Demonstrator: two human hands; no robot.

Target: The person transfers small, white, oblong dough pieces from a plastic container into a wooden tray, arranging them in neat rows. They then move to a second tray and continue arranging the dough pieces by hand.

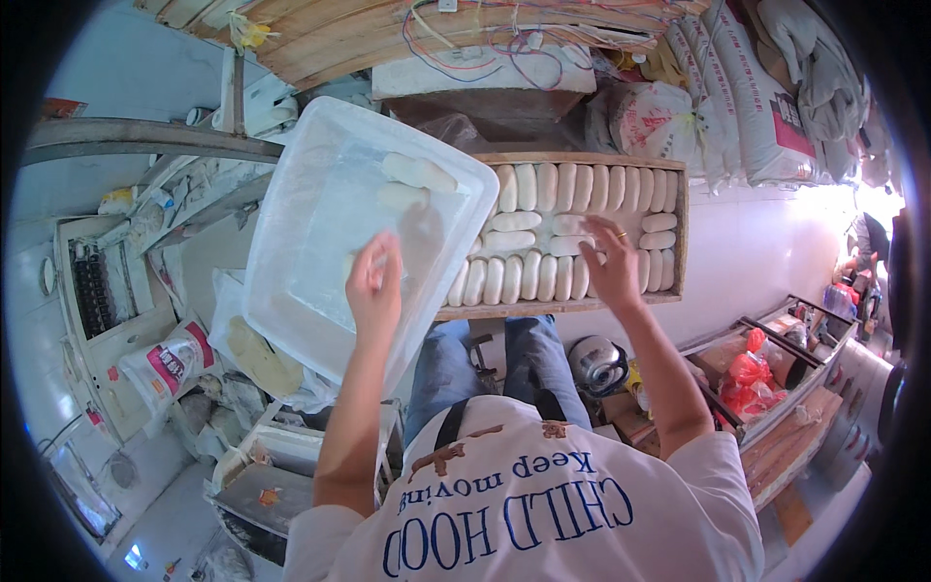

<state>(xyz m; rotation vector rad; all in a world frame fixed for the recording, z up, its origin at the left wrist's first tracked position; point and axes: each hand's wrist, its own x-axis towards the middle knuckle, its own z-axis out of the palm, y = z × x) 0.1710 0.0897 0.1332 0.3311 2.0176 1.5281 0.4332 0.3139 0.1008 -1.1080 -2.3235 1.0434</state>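
A translucent white plastic tub [291, 247] stands tilted at the left, with a few pale dough rolls [418, 172] inside. Over the tub is my left hand [376, 280], its fingers curled and somewhat blurred; whether it holds anything cannot be told. To the right lies a wooden tray [681, 233] with rows of white dough rolls [547, 187] along its long sides and several laid crosswise between them. My right hand [609, 258] is over the tray, fingers spread at the ends of two crosswise rolls [572, 245]; its grip on them is unclear.
A wooden board with loose wires [465, 33] lies beyond the tray. Large printed sacks [760, 102] stand at the back right. A metal rack [793, 349] with red plastic bags [749, 371] is at the lower right. A machine [109, 291] and a printed bag [171, 364] are at the left.
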